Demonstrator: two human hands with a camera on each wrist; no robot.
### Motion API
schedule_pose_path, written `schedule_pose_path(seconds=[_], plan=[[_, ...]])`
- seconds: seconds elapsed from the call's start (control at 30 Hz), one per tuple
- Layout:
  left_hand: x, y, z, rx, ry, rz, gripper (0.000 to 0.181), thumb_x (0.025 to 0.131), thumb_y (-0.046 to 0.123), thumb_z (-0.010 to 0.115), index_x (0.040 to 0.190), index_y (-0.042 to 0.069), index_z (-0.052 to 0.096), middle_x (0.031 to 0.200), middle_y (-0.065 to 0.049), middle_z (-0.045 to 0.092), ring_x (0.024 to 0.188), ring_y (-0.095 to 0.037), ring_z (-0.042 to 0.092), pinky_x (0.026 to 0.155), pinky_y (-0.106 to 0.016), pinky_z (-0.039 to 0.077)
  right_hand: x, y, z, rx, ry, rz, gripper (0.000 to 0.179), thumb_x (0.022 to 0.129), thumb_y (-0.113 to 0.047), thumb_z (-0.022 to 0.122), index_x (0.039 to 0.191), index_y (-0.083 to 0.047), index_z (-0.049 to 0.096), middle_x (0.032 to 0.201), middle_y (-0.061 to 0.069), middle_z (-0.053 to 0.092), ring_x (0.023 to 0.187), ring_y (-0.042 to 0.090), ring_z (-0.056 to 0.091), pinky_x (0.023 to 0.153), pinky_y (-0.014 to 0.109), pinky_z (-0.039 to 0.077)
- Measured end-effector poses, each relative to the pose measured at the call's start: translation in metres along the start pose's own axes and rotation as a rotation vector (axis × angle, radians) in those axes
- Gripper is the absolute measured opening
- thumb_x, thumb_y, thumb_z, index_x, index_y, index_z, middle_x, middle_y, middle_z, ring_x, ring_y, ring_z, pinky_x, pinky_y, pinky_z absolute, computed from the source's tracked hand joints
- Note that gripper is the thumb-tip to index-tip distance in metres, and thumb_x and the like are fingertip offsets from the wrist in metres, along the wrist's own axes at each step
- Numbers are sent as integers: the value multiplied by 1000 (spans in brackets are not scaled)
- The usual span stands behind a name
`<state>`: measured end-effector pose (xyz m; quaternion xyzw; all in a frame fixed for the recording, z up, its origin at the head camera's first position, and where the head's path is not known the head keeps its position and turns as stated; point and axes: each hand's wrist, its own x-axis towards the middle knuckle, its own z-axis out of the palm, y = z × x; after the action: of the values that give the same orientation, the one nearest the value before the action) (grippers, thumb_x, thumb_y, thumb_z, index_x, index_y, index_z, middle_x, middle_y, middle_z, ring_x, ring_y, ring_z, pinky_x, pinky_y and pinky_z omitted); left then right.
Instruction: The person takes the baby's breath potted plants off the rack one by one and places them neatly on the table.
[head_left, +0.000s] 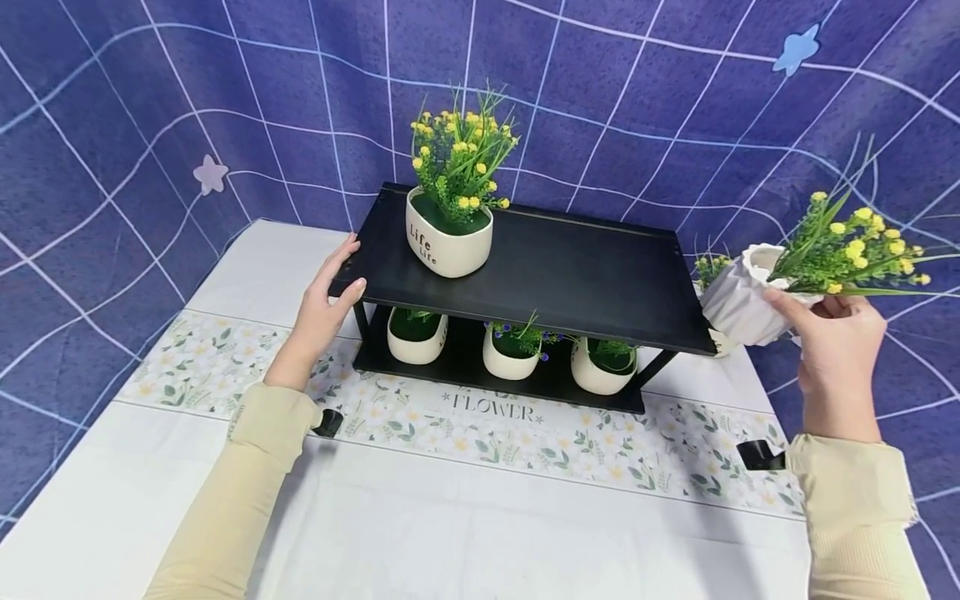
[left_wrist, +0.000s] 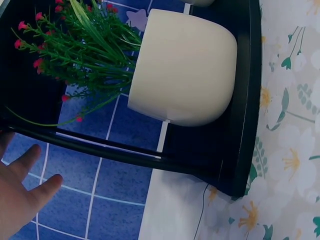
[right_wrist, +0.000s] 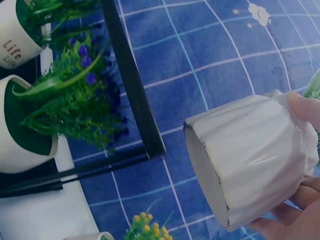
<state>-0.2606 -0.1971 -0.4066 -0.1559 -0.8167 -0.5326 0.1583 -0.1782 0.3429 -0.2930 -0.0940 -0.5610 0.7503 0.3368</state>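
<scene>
At the right, my right hand (head_left: 843, 354) grips a white ribbed flowerpot (head_left: 742, 304) near its rim, thumb on one side and fingers on the other. The pot is tilted, its yellow flowers (head_left: 862, 246) leaning right. In the right wrist view its base faces the shelf, apart from the frame (right_wrist: 135, 90). My left hand (head_left: 318, 304) rests at the left end of the black two-tier shelf (head_left: 585, 267), fingers fairly straight. A cream "Life" pot (head_left: 450, 250) with yellow flowers stands upright on the top tier, towards the left.
Several cream pots stand on the lower tier, including one at left (head_left: 416, 337) and one with blue flowers (head_left: 510, 358). Another yellow-flowered plant (head_left: 708, 268) is partly hidden beyond the shelf's right end. A white cloth (head_left: 480, 517) with a floral band covers the table; a blue gridded curtain (head_left: 262, 83) hangs behind.
</scene>
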Motion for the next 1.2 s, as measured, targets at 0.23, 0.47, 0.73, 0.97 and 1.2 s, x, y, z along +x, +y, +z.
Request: schedule_pose_path(seconds=[0.23, 0.47, 0.73, 0.97, 1.2], plan=[[-1, 1, -3, -9, 4, 0, 56, 97, 21, 55, 150, 19, 37, 161, 1, 26, 151, -21, 18, 122, -53, 11, 4, 5, -10, 9, 61, 12, 52, 61, 26, 74, 106, -2, 68, 87, 6, 70, 73, 13, 60, 58, 15, 53], [-5, 19, -5, -19, -4, -9, 56, 97, 16, 53, 150, 8, 35, 161, -8, 24, 151, -29, 16, 122, -54, 10, 5, 13, -19, 22, 92, 19, 50, 62, 26, 74, 104, -1, 68, 84, 5, 67, 67, 12, 55, 54, 16, 50], [-10, 43, -4, -41, -19, -10, 55, 98, 17, 51, 149, 2, 34, 160, -15, 23, 150, -30, 16, 122, -54, 9, 4, 25, -30, -33, 104, 14, 47, 63, 20, 78, 103, -3, 69, 82, 3, 65, 66, 10, 53, 58, 14, 51], [-6, 29, -2, -35, -14, -7, 55, 97, 15, 52, 149, 4, 35, 161, -12, 24, 150, -31, 17, 122, -54, 10, 5, 37, -38, -44, 123, 32, 50, 63, 20, 78, 105, -5, 69, 91, 3, 68, 75, 11, 58, 64, 14, 53], [-1, 4, 0, -20, -6, -8, 56, 98, 20, 54, 151, 18, 36, 162, 3, 25, 151, -20, 18, 123, -50, 11, 5, 50, -44, -92, 164, 57, 49, 61, 18, 80, 102, -7, 68, 92, 1, 66, 77, 10, 57, 65, 13, 52]])
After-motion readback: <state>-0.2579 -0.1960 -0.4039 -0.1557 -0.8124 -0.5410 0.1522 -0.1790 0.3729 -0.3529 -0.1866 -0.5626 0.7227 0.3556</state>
